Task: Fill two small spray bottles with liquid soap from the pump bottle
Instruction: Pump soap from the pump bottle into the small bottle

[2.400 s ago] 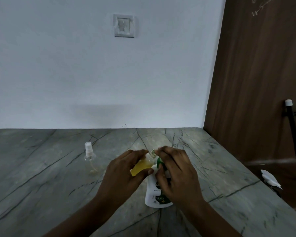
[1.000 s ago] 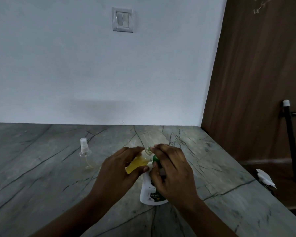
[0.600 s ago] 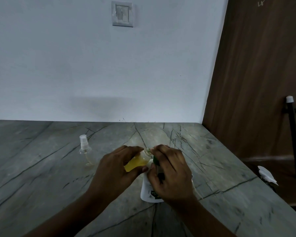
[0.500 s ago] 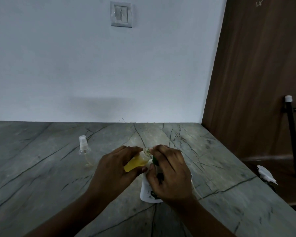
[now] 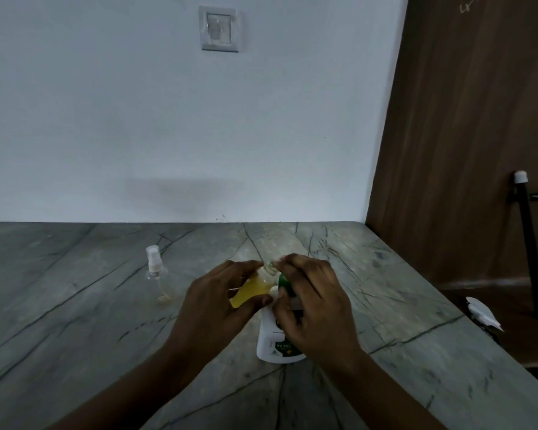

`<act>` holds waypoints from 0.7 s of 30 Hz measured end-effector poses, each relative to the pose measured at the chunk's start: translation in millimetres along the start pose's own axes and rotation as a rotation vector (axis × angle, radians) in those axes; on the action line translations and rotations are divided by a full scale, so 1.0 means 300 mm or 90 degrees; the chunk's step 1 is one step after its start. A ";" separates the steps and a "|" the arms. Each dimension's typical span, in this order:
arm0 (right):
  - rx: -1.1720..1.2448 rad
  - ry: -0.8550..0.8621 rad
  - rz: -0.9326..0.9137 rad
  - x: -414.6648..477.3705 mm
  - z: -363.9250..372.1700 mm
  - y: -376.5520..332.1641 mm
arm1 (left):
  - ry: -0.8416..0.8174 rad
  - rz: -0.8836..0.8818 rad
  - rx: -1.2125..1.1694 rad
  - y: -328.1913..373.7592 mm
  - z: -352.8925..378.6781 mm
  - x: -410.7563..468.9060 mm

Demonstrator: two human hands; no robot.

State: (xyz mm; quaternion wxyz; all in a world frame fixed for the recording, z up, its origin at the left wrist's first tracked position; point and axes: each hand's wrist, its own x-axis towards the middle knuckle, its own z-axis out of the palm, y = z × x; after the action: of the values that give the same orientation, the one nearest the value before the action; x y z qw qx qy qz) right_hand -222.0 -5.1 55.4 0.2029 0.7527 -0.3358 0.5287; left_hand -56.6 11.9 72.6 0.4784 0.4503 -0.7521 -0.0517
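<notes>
Left hand (image 5: 218,308): I see it gripping a small bottle of yellow soap (image 5: 252,289), tilted, its neck at the pump.
Right hand (image 5: 316,301): closed over the top of the white pump bottle (image 5: 274,344) (label unreadable), which stands on the worktop (image 5: 75,321).
Second spray bottle (image 5: 156,278): upright, capped, well left of my hands.

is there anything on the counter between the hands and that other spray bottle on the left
Nothing visible. The capped spray bottle stands alone, with bare counter between it and the left hand, which holds the yellow-filled bottle at the pump bottle.
</notes>
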 end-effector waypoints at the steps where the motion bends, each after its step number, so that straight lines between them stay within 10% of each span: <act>1: -0.002 0.001 -0.001 0.004 0.002 -0.003 | -0.002 0.002 -0.002 -0.001 -0.004 -0.001; 21: 0.004 0.040 -0.009 -0.016 0.042 -0.003 | -0.020 0.010 0.059 -0.042 -0.004 0.000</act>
State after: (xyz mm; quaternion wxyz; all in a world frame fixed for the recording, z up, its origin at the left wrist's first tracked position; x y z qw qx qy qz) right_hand -214.1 -11.3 46.5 0.2145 0.7384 -0.3223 0.5522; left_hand -47.8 4.9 66.7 0.4456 0.4651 -0.7647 -0.0201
